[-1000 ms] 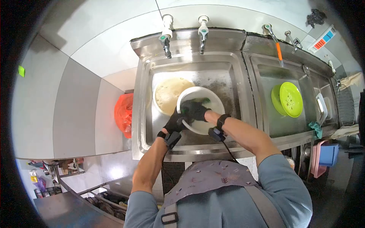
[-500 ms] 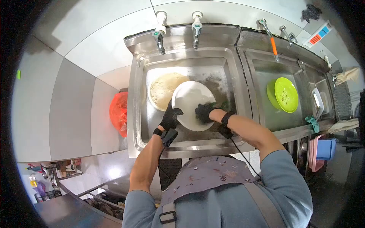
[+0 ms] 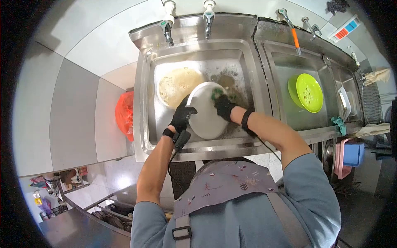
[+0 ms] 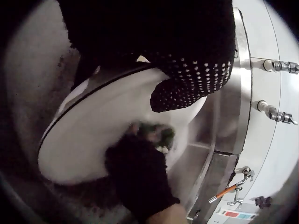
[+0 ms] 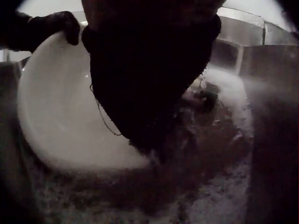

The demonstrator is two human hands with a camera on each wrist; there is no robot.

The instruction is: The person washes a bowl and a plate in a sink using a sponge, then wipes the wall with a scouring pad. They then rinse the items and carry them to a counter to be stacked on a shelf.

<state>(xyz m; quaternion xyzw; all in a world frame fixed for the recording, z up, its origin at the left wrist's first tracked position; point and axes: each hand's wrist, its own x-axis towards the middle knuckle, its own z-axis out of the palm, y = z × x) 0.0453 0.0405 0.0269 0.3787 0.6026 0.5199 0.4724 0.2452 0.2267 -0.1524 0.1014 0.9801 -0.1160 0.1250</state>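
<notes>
A white bowl (image 3: pixel 206 118) is held tilted in the sink, its inside showing. My black-gloved left hand (image 3: pixel 181 117) grips its left rim, the dotted thumb (image 4: pixel 175 95) over the edge in the left wrist view. My gloved right hand (image 3: pixel 224 108) is at the bowl's right side and holds a green scrubbing pad (image 3: pixel 217 93); in the left wrist view the green pad (image 4: pixel 161 135) shows beyond the fingers against the bowl. In the right wrist view the glove (image 5: pixel 149 79) hides most of the fingers, beside murky water.
Behind the white bowl, a round container of foamy, yellowish liquid (image 3: pixel 180 87) sits in the same sink (image 3: pixel 194 151). Lime-green bowls (image 3: pixel 309 93) lie in the right basin. Taps (image 3: pixel 208 25) line the wall, and a red bag (image 3: pixel 124 115) stands left of the sink.
The white bowl has tilted more, with the left hand on its rim. My right hand has gone from inside the bowl to its right side, and the green pad has come into clearer view.
</notes>
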